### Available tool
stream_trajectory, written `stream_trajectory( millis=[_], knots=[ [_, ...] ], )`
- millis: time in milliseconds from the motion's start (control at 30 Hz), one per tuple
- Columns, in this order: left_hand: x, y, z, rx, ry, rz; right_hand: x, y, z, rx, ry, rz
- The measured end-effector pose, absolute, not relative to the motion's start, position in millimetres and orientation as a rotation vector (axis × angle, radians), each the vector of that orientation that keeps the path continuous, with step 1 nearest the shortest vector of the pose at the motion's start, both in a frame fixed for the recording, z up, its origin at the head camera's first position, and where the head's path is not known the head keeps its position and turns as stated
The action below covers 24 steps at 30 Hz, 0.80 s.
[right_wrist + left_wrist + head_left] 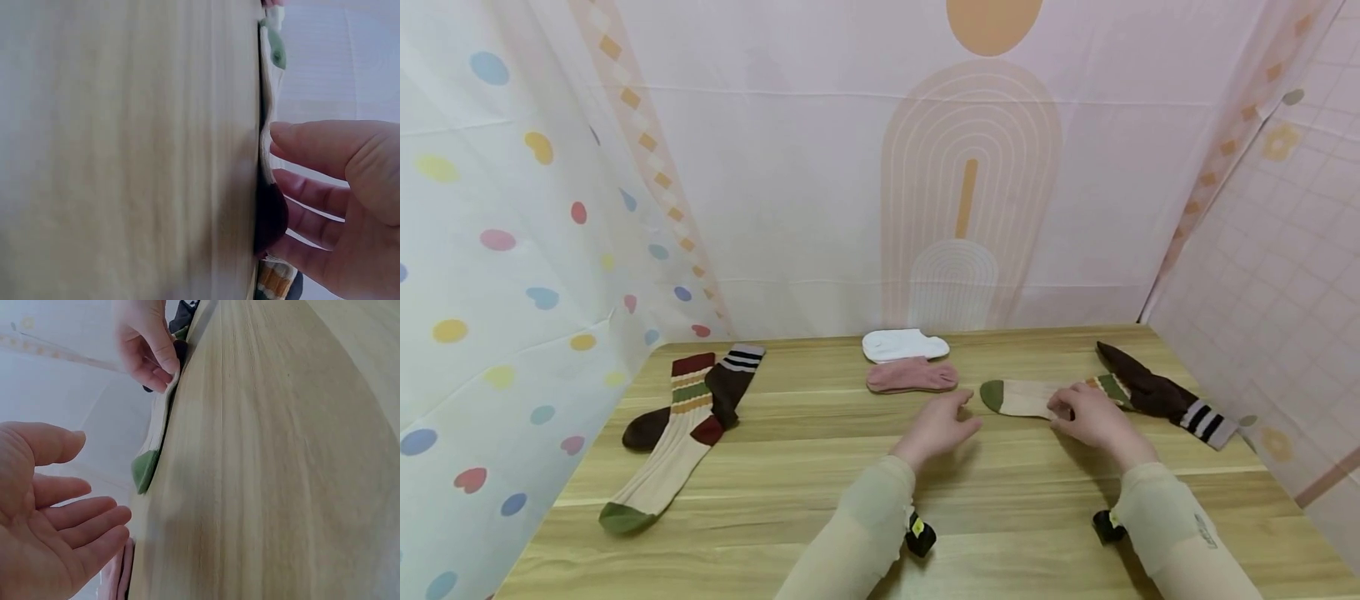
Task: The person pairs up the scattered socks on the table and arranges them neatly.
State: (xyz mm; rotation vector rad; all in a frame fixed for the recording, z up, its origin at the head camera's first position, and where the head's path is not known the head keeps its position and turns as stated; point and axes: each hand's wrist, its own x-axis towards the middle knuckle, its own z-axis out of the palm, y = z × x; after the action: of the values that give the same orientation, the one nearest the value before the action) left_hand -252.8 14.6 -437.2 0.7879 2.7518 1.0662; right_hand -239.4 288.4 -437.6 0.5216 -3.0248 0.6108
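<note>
A cream sock point(1022, 398) with a green toe lies across the table, its striped cuff to the right. My right hand point(1093, 417) is over its middle, thumb and fingertips touching the fabric. In the right wrist view the thumb of that hand point(350, 200) stands apart from its fingers beside the sock's dark red heel point(272, 219). My left hand point(938, 429) hovers empty, fingers spread, left of the green toe point(145, 470) and just in front of a pink sock point(912, 376). The left wrist view shows its palm point(56, 519).
Dark brown socks point(1157, 396) with striped cuffs lie at the right, meeting the cream sock's cuff. A white sock point(904, 344) is behind the pink one. At the left, another cream sock point(681, 450) crosses a brown one point(730, 387). Patterned curtains point(805, 208) border the wooden table point(775, 500).
</note>
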Motion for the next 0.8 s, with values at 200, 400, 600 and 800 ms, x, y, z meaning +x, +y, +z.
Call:
stream_trajectory(
  millis=[200,400,600,800],
  knots=[
    [-261,22,-440,0.842,2.874,0.929,-233,285,-441,0.561,-3.014,0.667],
    [-264,28,-442,0.82,2.914,0.854,-229,282,-441,0.6,-3.006,0.675],
    [-266,33,-447,0.811,2.968,0.774,-224,279,-439,0.672,-3.008,0.674],
    [-263,36,-454,0.87,3.022,0.634,-221,278,-437,0.745,-2.999,0.704]
  ],
)
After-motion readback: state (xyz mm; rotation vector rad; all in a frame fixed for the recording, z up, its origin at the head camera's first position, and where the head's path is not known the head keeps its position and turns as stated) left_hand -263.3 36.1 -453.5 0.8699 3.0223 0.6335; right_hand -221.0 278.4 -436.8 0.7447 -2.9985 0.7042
